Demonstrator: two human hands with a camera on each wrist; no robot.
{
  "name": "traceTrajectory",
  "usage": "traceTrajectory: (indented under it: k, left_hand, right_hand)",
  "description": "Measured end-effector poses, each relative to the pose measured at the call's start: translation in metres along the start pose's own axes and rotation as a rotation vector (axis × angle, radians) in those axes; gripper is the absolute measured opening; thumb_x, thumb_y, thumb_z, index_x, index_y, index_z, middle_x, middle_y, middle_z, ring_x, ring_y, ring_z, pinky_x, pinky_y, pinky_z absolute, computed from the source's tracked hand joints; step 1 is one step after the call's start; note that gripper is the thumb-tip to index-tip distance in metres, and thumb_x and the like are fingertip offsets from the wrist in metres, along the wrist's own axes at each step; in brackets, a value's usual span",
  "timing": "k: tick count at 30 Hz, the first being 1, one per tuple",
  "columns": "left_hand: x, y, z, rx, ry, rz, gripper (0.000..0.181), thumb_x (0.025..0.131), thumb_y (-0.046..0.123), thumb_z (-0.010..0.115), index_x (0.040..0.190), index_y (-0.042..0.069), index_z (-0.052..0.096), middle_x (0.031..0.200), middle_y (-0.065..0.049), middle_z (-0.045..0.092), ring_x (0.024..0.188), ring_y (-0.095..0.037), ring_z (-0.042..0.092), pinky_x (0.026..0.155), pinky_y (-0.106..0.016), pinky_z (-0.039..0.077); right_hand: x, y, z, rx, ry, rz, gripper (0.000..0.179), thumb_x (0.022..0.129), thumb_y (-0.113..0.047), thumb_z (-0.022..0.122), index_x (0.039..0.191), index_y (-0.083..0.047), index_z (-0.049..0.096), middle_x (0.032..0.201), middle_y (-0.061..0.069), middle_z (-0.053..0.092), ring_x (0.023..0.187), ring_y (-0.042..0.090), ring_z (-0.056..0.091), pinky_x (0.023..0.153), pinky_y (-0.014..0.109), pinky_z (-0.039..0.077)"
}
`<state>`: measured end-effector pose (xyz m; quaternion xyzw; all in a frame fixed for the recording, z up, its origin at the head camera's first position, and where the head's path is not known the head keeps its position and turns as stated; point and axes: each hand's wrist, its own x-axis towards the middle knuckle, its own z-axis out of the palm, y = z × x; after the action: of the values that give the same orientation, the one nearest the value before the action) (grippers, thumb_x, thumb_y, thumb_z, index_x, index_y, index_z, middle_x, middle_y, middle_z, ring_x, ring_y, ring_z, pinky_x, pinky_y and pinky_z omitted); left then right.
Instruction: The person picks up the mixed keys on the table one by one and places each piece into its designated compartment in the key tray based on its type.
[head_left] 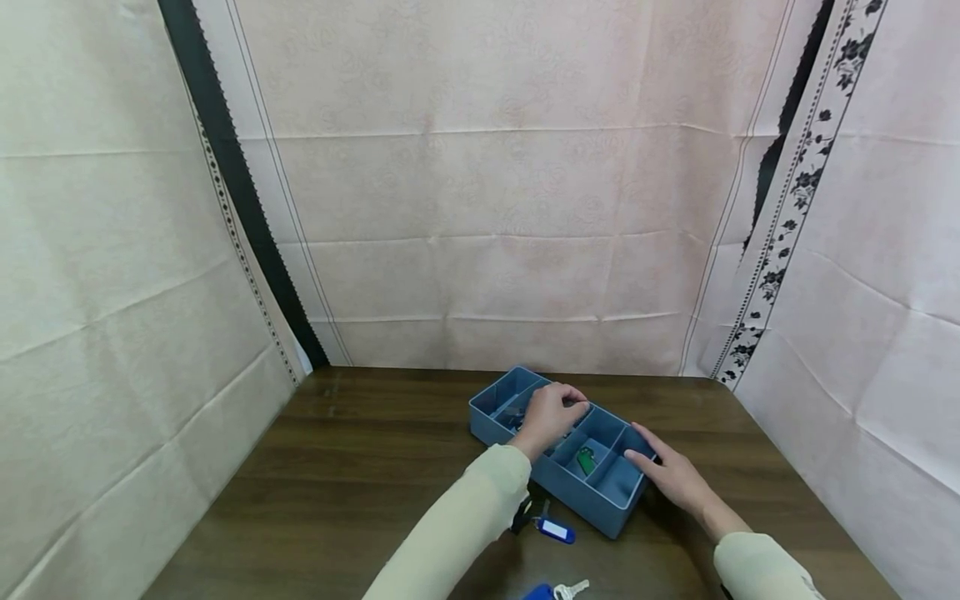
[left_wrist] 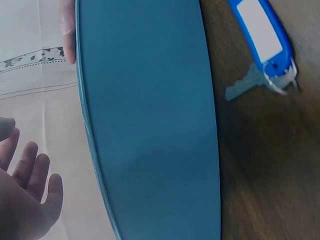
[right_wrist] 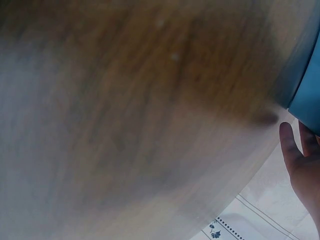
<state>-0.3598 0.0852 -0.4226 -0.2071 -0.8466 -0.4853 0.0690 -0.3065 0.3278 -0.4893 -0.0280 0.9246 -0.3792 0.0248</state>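
Lower right of centre, our right hand [head_left: 678, 479] rests relaxed on the box [head_left: 573, 493] — let's steady it — while our left hand [head_left: 552, 414], loose, apparently empty, should clear the dividers [head_left: 600, 468].

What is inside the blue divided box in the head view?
Inside the box, a green item lies right of the middle, and small dark items lie toward the left. The left hand covers part of the interior; anything beneath it cannot be seen.

Pale creased cloths [head_left: 480, 192], one with a flowered border [head_left: 805, 183], surround a brown wood-grained table [head_left: 322, 483].
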Motion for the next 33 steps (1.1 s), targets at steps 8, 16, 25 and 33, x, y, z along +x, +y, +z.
traceTrajectory:
  k: [8,16,25,33]
  left_hand:
    - [-0.007,0.001,-0.016,-0.007,-0.024,0.002,0.010,0.096,0.027,0.068,0.101,0.021,0.074,0.101,0.011,0.064,0.091,-0.008,0.057,0.081,-0.026,0.052]
    - [-0.014,-0.001,-0.029,0.015,-0.032,0.028,0.010,0.095,0.027,0.068,0.103,0.022,0.074,0.103,0.011,0.064,0.096,-0.009,0.057,0.087,-0.029,0.051]
    - [-0.025,0.000,-0.040,0.022,-0.065,0.001,0.009,0.095,0.028,0.069,0.101,0.023,0.074,0.105,0.011,0.065,0.099,-0.012,0.059,0.086,-0.030,0.052]
    - [-0.040,-0.002,-0.049,0.013,-0.095,-0.004,0.009,0.093,0.030,0.070,0.099,0.024,0.073,0.102,0.012,0.064,0.105,-0.019,0.059,0.086,-0.032,0.052]
  right_hand:
    - [0.001,0.002,0.001,-0.001,0.000,-0.002,0.078,0.098,-0.061,0.045,0.159,-0.021,0.018,0.158,0.028,0.022,0.139,0.057,0.022,0.101,0.075,0.024]
    - [0.000,0.004,0.001,0.007,-0.004,-0.011,0.078,0.098,-0.061,0.045,0.159,-0.022,0.018,0.159,0.027,0.020,0.140,0.056,0.020,0.102,0.075,0.023]
    - [0.000,0.003,0.000,0.008,0.000,-0.017,0.077,0.099,-0.060,0.045,0.159,-0.021,0.018,0.158,0.028,0.021,0.140,0.056,0.021,0.102,0.075,0.023]
    - [-0.001,0.001,0.001,-0.001,-0.001,-0.017,0.076,0.100,-0.058,0.045,0.159,-0.020,0.018,0.158,0.028,0.020,0.140,0.056,0.021,0.102,0.075,0.022]
